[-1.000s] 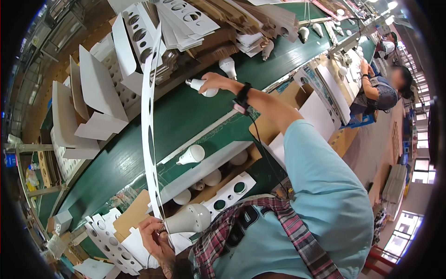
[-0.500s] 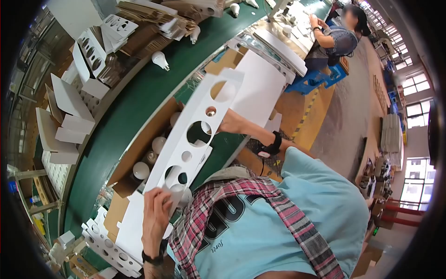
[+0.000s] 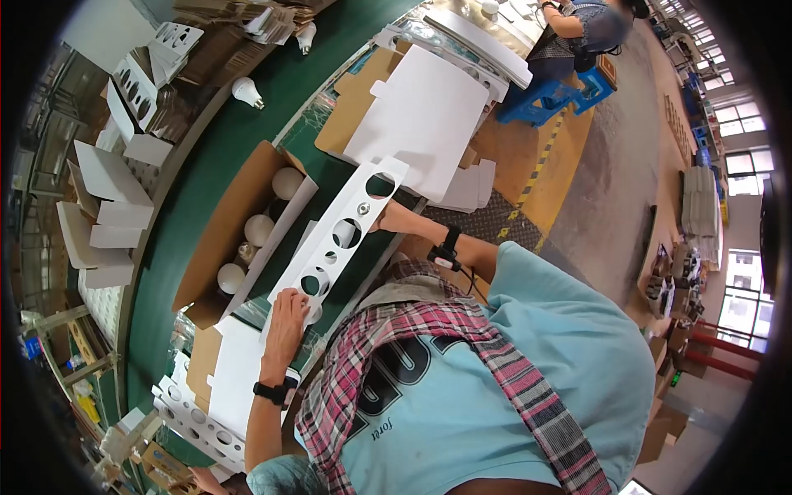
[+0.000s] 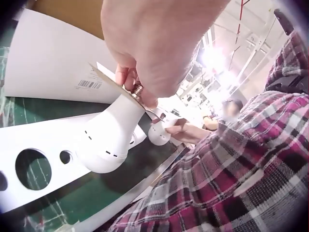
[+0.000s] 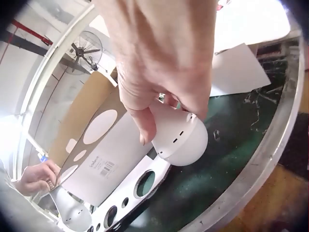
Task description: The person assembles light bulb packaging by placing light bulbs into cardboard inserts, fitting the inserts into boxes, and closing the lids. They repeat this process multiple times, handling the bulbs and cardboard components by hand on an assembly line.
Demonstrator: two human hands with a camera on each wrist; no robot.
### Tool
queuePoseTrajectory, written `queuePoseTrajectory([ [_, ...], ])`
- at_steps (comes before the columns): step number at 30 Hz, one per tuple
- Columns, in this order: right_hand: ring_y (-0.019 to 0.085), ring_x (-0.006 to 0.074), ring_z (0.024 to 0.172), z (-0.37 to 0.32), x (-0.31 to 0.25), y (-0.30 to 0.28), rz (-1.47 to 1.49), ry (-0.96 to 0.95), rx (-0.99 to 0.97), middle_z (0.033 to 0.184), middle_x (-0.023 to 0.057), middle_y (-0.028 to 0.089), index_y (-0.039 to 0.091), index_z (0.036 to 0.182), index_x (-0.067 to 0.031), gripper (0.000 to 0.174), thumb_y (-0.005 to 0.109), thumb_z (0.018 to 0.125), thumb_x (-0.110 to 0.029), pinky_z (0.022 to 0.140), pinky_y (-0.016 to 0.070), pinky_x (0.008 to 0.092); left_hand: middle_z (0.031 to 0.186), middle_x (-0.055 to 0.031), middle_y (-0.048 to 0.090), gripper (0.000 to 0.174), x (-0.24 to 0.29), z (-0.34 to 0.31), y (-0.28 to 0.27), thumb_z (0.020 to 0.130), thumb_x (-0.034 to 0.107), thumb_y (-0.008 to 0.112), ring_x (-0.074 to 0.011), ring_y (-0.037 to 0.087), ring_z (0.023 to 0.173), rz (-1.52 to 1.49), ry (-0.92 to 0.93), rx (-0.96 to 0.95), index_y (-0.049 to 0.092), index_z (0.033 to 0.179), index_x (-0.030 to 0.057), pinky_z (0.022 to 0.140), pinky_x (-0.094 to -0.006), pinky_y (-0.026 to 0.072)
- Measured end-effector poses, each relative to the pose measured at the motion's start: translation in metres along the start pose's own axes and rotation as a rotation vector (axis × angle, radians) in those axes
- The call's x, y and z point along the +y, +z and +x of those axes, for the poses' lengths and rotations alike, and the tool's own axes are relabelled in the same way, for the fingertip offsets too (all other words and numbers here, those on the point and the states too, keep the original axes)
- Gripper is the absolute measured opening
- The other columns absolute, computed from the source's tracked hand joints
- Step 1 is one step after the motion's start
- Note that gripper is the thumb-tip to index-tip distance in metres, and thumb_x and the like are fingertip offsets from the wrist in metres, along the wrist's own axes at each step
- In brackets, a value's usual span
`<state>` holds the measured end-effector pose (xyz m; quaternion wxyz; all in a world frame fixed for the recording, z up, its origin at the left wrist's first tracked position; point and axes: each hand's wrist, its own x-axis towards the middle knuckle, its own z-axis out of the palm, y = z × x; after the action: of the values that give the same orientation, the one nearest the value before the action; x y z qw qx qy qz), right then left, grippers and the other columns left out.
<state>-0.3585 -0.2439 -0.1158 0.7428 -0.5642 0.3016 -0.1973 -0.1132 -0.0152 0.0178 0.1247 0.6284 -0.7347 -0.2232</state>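
Observation:
A white cardboard insert strip (image 3: pixel 351 210) with round holes is held tilted between both hands. At its lower end my left hand (image 3: pixel 287 323) pinches the metal screw base of a white light bulb (image 4: pixel 108 135), the base standing through a small hole. Near the upper end my right hand (image 3: pixel 398 219) grips a second light bulb (image 5: pixel 186 142) around its body, under the strip. That bulb's screw base (image 3: pixel 364 209) pokes up through another small hole. Below, a second holed insert (image 4: pixel 43 164) lies beside the green surface in the left wrist view.
An open carton (image 3: pixel 219 223) with several bulbs stands on the green conveyor (image 3: pixel 161 285) to the left. A white carton (image 3: pixel 421 115) lies ahead. One loose bulb (image 3: pixel 247 93) rests farther up the belt. Another person (image 3: pixel 577 37) sits ahead right near blue stools (image 3: pixel 536 103).
My right hand came back from the conveyor with a bulb and moved under the strip. The strip swung from upright edge-on to tilted flat, and a screw base now shows through its upper hole.

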Motion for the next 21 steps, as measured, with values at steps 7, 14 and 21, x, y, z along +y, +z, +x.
queuePoseTrajectory([
  [7, 0.060, 0.0246, 0.103, -0.012, -0.013, 0.010, -0.336, -0.177, 0.125, 0.114, 0.0111, 0.060, 0.051, 0.121, -0.0038, 0.043, 0.061, 0.080, 0.003, 0.086, 0.0534, 0.0393, 0.103, -0.0151, 0.046, 0.022, 0.005, 0.002, 0.006, 0.083, 0.003, 0.059, -0.0312, 0.049, 0.098, -0.010, -0.030, 0.004, 0.051, 0.103, -0.0019, 0.085, -0.0393, 0.0413],
  [14, 0.060, 0.0306, 0.092, -0.040, -0.101, 0.022, -1.229, 0.507, -0.077, 0.107, 0.0142, 0.061, 0.061, 0.098, -0.0022, 0.031, 0.069, 0.078, -0.024, 0.080, 0.0488, 0.0427, 0.103, -0.0151, 0.046, 0.022, -0.001, -0.002, 0.015, 0.083, 0.003, 0.059, -0.0310, 0.049, 0.097, 0.002, -0.012, 0.033, 0.051, 0.103, -0.0013, 0.085, -0.0387, 0.0413],
  [21, 0.054, 0.0287, 0.092, -0.021, -0.093, 0.016, -0.940, -0.309, 0.046, 0.097, 0.0115, 0.049, 0.058, 0.105, -0.0056, 0.026, 0.063, 0.080, -0.013, 0.079, 0.0458, 0.0371, 0.104, -0.0155, 0.046, 0.023, -0.003, 0.003, 0.018, 0.083, 0.003, 0.059, -0.0317, 0.049, 0.097, -0.001, 0.012, 0.049, 0.050, 0.104, -0.0005, 0.086, -0.0386, 0.0411],
])
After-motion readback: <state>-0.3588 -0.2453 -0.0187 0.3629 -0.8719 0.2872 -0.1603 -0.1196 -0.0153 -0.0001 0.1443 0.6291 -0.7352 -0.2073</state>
